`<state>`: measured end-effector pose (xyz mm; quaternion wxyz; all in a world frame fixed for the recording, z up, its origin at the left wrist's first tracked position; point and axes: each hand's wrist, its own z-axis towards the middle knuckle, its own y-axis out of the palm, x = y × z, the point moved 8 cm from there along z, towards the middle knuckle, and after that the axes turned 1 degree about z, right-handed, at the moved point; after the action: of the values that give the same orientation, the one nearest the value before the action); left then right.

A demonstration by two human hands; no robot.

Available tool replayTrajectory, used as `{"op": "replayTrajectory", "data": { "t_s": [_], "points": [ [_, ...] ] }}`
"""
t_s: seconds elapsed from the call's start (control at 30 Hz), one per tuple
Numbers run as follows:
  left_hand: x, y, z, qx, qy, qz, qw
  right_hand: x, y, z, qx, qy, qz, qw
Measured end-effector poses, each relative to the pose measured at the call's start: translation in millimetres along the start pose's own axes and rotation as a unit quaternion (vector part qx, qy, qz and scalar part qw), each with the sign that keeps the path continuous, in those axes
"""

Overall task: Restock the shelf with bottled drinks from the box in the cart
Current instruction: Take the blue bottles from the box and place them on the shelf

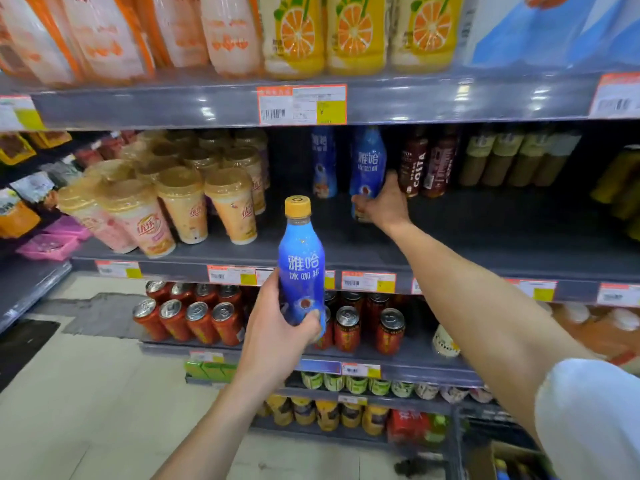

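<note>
Item 1: your left grip (277,327), fingers curled round the lower body of a yellow-capped blue bottle (300,261), held upright in the air before the front edge of the shelf (485,233). Item 2: your right grip (384,202), wrapped round the base of a second blue bottle (367,164) well back from that edge, between a third blue bottle (323,161) and the brown Costa bottles (414,168).

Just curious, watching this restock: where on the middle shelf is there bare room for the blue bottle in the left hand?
A bare patch of middle shelf lies between the milk-tea cups and the right hand, before the rear blue bottle. A wider one runs before the Costa bottles and tan bottles. The cups' side is crowded.
</note>
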<state>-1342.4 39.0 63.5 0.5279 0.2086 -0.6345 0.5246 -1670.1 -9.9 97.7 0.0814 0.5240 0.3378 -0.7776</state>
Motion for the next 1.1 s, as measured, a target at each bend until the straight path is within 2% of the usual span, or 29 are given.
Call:
{"op": "replayTrajectory", "data": {
  "t_s": [0.13,0.33,0.43,0.5,0.63,0.83,1.1],
  "points": [
    [14,-3,15,0.017,0.025,-0.004,1.0,2,2,8,-0.003,-0.017,-0.018,1.0],
    [47,-9,48,0.025,0.055,-0.023,0.998,6,-1,9,-0.024,0.011,-0.046,0.999],
    [52,-8,82,0.025,0.069,-0.014,0.997,6,-20,-11,-0.006,0.009,-0.081,0.997],
    [50,-5,109,0.03,0.072,0.009,0.997,-1,-34,-40,-0.022,-0.018,-0.12,0.992],
    [41,9,161,0.034,0.077,0.024,0.996,1,-50,-100,-0.07,-0.079,-0.218,0.97],
    [31,33,218,0.031,0.068,0.022,0.997,19,-42,-129,-0.162,-0.136,-0.32,0.923],
    [19,46,240,0.048,0.081,0.095,0.991,24,-35,-130,-0.112,-0.185,-0.339,0.916]
  ]
}}
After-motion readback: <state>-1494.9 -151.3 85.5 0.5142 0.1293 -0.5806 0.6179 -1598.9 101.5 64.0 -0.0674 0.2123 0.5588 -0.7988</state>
